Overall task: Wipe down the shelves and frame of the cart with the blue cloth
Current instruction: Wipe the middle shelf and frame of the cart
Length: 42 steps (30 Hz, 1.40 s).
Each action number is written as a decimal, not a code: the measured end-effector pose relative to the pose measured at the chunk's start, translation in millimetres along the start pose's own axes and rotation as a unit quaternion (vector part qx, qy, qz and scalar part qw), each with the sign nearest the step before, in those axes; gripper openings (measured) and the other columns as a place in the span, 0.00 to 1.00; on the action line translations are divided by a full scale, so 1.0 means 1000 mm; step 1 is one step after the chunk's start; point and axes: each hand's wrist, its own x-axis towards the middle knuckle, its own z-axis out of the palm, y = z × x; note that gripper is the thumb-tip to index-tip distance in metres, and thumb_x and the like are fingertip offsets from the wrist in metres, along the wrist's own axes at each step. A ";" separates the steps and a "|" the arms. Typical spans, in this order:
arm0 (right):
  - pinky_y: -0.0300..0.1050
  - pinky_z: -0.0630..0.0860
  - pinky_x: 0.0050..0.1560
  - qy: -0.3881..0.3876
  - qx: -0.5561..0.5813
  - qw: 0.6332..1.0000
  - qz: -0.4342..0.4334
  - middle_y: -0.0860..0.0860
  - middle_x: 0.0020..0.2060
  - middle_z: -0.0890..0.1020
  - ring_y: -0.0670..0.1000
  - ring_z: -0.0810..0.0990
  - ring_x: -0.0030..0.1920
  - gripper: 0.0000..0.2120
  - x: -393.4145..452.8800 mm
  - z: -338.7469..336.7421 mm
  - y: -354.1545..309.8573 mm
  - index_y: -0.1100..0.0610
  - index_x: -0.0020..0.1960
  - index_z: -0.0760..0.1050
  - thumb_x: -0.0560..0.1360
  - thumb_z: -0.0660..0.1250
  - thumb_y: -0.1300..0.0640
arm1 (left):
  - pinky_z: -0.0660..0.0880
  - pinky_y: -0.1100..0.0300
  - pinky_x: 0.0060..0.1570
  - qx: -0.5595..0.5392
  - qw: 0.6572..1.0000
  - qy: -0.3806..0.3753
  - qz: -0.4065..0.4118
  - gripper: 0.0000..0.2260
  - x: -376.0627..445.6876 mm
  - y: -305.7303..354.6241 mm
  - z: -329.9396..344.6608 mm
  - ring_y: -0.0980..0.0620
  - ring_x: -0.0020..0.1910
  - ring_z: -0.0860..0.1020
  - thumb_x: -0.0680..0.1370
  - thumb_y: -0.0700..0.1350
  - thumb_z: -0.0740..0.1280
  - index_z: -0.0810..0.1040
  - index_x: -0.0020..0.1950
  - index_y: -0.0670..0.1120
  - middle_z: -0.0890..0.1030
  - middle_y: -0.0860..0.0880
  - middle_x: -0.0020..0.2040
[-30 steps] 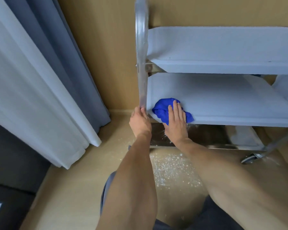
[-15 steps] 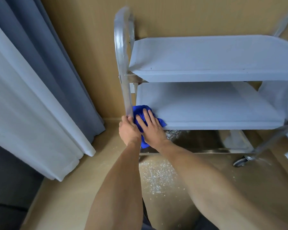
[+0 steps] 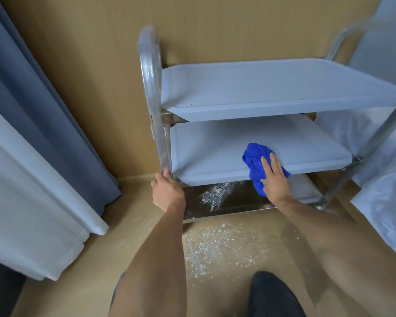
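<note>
Both forearms are bare to the frame's lower edge, with no sleeve, watch or ring showing on the left hand (image 3: 167, 193) or the right hand (image 3: 275, 179). Below the right hand, dark fabric covers what is probably a knee.

Both bare forearms extend forward and away from the camera, roughly parallel. Left hand (image 3: 167, 193): back of hand up, fingers curled around the upright frame post (image 3: 164, 154), thumb tip showing at its near side. Right hand (image 3: 275, 179): palm down, fingers straight and slightly spread, pressing flat on the blue cloth (image 3: 255, 156). Right wrist bent slightly, hand angled up-left.
</note>
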 end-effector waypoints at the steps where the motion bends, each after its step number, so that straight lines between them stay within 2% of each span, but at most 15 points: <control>1: 0.53 0.63 0.75 -0.010 0.000 1.000 -0.003 0.55 0.80 0.45 0.56 0.46 0.80 0.37 0.002 -0.005 0.009 0.55 0.80 0.49 0.78 0.65 0.62 | 0.71 0.50 0.50 0.006 1.000 0.006 0.009 0.19 0.001 -0.002 0.001 0.39 0.51 0.76 0.84 0.54 0.47 0.72 0.55 0.44 0.76 0.42 0.53; 4: 0.57 0.59 0.76 -0.001 -0.045 0.998 -0.038 0.57 0.79 0.51 0.59 0.50 0.79 0.34 0.003 -0.002 -0.004 0.55 0.80 0.52 0.78 0.64 0.59 | 0.71 0.50 0.50 -0.003 1.000 0.029 0.006 0.19 -0.002 0.001 0.005 0.39 0.50 0.76 0.84 0.53 0.48 0.73 0.55 0.43 0.76 0.41 0.53; 7: 0.60 0.58 0.76 0.017 -0.057 0.994 -0.093 0.58 0.78 0.56 0.62 0.52 0.78 0.32 0.001 0.014 -0.052 0.57 0.79 0.56 0.78 0.62 0.58 | 0.70 0.50 0.48 -0.030 0.998 0.053 0.000 0.18 -0.011 0.008 0.012 0.38 0.52 0.75 0.84 0.50 0.50 0.73 0.57 0.40 0.75 0.39 0.54; 10: 0.61 0.63 0.72 -0.004 -0.060 0.980 -0.192 0.57 0.77 0.62 0.61 0.57 0.77 0.26 0.013 0.024 -0.106 0.60 0.75 0.66 0.77 0.54 0.57 | 0.69 0.50 0.50 -0.041 0.998 0.055 0.009 0.18 -0.011 0.006 0.015 0.38 0.55 0.74 0.84 0.51 0.50 0.73 0.58 0.41 0.74 0.39 0.55; 11: 0.61 0.64 0.72 -0.014 -0.039 0.978 -0.206 0.56 0.76 0.63 0.61 0.58 0.77 0.26 0.019 0.024 -0.127 0.58 0.75 0.65 0.77 0.54 0.56 | 0.70 0.50 0.51 -0.042 0.997 0.055 0.016 0.18 -0.009 0.004 0.015 0.39 0.55 0.73 0.84 0.53 0.51 0.73 0.58 0.42 0.74 0.40 0.55; 15: 0.60 0.55 0.74 -0.077 0.038 0.975 -0.206 0.54 0.79 0.53 0.60 0.49 0.78 0.28 0.041 0.029 -0.212 0.44 0.78 0.58 0.79 0.57 0.50 | 0.71 0.49 0.49 -0.016 0.995 0.047 0.083 0.20 0.007 -0.008 0.013 0.42 0.52 0.74 0.81 0.59 0.52 0.71 0.52 0.44 0.75 0.44 0.50; 17: 0.62 0.51 0.74 -0.095 0.040 0.978 -0.179 0.54 0.80 0.47 0.62 0.44 0.78 0.27 0.050 0.038 -0.239 0.42 0.76 0.57 0.78 0.57 0.44 | 0.73 0.48 0.47 -0.012 0.995 0.049 0.087 0.19 0.013 -0.012 0.014 0.42 0.49 0.74 0.80 0.59 0.52 0.69 0.48 0.45 0.75 0.45 0.47; 19: 0.62 0.50 0.74 -0.099 0.033 0.983 -0.151 0.55 0.79 0.45 0.63 0.42 0.78 0.26 0.057 0.048 -0.249 0.44 0.74 0.60 0.77 0.58 0.43 | 0.73 0.49 0.45 -0.012 0.995 0.064 0.082 0.17 0.015 -0.013 0.018 0.43 0.48 0.73 0.80 0.59 0.53 0.68 0.46 0.45 0.74 0.46 0.45; 24: 0.57 0.55 0.73 -0.074 0.090 0.986 -0.120 0.52 0.79 0.53 0.61 0.49 0.78 0.21 0.072 0.045 -0.238 0.50 0.68 0.72 0.76 0.63 0.53 | 0.71 0.48 0.47 -0.017 0.994 0.096 0.053 0.16 0.013 -0.009 0.031 0.43 0.52 0.72 0.81 0.57 0.54 0.71 0.51 0.45 0.74 0.45 0.50; 27: 0.55 0.61 0.70 -0.058 0.082 0.991 -0.084 0.50 0.78 0.56 0.59 0.54 0.77 0.22 0.079 0.034 -0.183 0.48 0.69 0.74 0.75 0.65 0.57 | 0.72 0.47 0.49 -0.011 0.994 0.098 0.039 0.16 0.008 -0.005 0.032 0.42 0.53 0.73 0.82 0.56 0.53 0.71 0.55 0.45 0.75 0.44 0.52; 32: 0.59 0.63 0.70 0.025 0.034 0.991 0.126 0.52 0.78 0.58 0.62 0.56 0.76 0.21 0.079 0.002 -0.021 0.48 0.69 0.73 0.77 0.63 0.55 | 0.72 0.44 0.50 -0.020 0.994 0.109 0.002 0.18 -0.002 0.006 0.037 0.39 0.56 0.72 0.82 0.56 0.52 0.71 0.58 0.44 0.75 0.41 0.56; 35: 0.63 0.58 0.73 0.035 0.020 0.971 0.236 0.57 0.79 0.52 0.66 0.51 0.77 0.23 0.069 -0.008 0.040 0.51 0.74 0.66 0.80 0.60 0.52 | 0.71 0.43 0.50 -0.021 0.994 0.110 -0.016 0.19 -0.010 0.014 0.043 0.39 0.58 0.71 0.82 0.56 0.52 0.70 0.59 0.42 0.74 0.40 0.58; 38: 0.63 0.54 0.74 0.021 0.019 0.962 0.273 0.61 0.79 0.50 0.68 0.46 0.77 0.24 0.067 -0.007 0.012 0.57 0.75 0.63 0.80 0.58 0.53 | 0.71 0.44 0.51 -0.005 0.995 0.097 -0.008 0.19 -0.011 0.017 0.042 0.38 0.58 0.72 0.82 0.55 0.52 0.70 0.59 0.40 0.74 0.39 0.58; 40: 0.61 0.55 0.74 0.002 0.026 0.978 0.208 0.61 0.78 0.53 0.68 0.48 0.77 0.25 0.068 0.000 -0.039 0.58 0.74 0.64 0.79 0.59 0.52 | 0.71 0.43 0.53 0.008 0.997 0.079 -0.012 0.19 -0.008 0.017 0.038 0.38 0.58 0.73 0.82 0.54 0.52 0.70 0.60 0.40 0.75 0.39 0.59; 42: 0.59 0.55 0.75 -0.011 0.040 0.993 0.106 0.60 0.77 0.57 0.66 0.52 0.76 0.24 0.065 0.009 -0.091 0.58 0.72 0.67 0.77 0.59 0.52 | 0.72 0.43 0.55 0.011 0.997 0.073 -0.033 0.19 -0.007 0.020 0.036 0.37 0.58 0.74 0.83 0.54 0.51 0.70 0.61 0.41 0.75 0.39 0.60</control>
